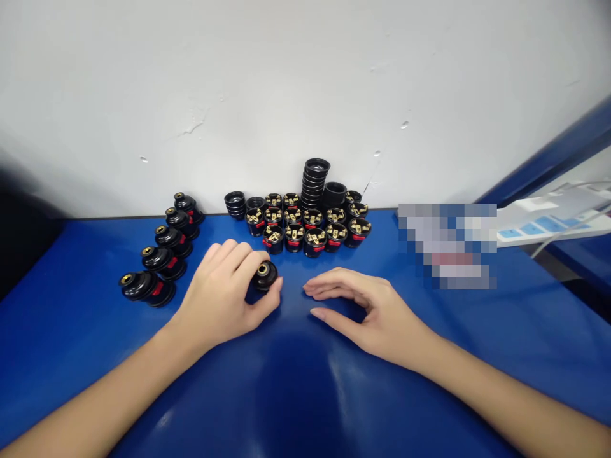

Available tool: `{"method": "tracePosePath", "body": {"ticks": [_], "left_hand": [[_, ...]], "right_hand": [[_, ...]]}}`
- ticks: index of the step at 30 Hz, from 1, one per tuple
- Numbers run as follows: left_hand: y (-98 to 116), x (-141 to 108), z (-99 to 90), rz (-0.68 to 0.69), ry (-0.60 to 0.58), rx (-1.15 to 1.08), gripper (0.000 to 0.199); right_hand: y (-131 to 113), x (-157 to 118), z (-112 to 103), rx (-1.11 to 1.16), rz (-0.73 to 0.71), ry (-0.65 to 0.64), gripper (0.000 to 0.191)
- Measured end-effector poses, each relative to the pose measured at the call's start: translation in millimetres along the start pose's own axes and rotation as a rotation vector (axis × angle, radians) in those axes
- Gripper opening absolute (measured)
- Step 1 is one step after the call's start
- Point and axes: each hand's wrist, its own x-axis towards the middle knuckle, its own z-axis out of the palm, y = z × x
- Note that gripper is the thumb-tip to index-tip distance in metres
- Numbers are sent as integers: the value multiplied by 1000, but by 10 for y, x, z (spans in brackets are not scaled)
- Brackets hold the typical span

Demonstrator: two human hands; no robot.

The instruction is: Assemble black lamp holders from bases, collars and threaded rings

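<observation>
The left hand [222, 296] is curled round a black fitting [269, 277], thumb on its near side. The fitting is above the blue table [296, 381], in front of the open-topped black bodies [294, 238]. Its brass-ringed end faces up toward the camera; its long axis is foreshortened, running roughly along the line of sight, exact tilt not determinable. The right hand [375, 312] is empty and half open, thumb parted from the fingers, apart from the fitting. Five similar fittings [162, 262] stand in a row to the left, brass ends up.
</observation>
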Motion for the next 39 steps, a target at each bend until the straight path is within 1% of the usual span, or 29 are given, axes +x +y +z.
{"method": "tracePosePath", "body": {"ticks": [4,7,9,11,13,14,19,23,27,29,33,39], "left_hand": [[-115,12,-4,-108,-56,186,28],[-217,9,-10,-264,-92,273,38],[-272,8,-21,-367,-73,288,50],[-302,10,-39,-408,-32,282,61],[-302,13,-57,-381,-17,279,62],[-293,13,-63,-359,-29,282,59],[-254,-13,-39,-305,-140,302,50],[-309,-49,21,-272,-151,336,59],[-346,-80,61,-259,-121,364,73],[-332,-95,74,-266,-128,371,72],[-299,-124,113,-255,-208,348,62],[-363,-158,194,-278,-239,286,73]], "right_hand": [[-14,6,-3,8,22,0,24],[-27,3,-12,12,23,-6,23],[-30,-1,-17,12,19,-13,23],[-29,-4,-20,14,14,-16,22],[-28,-1,-20,12,10,-17,22],[-30,1,-19,10,9,-16,22],[-38,11,-16,0,10,-16,20],[-33,7,-19,2,12,-17,20],[-27,-3,-19,7,8,-23,20],[-29,-4,-17,5,12,-24,20],[-45,7,-15,-1,16,-18,19],[-59,10,-26,-14,26,-20,19]]}}
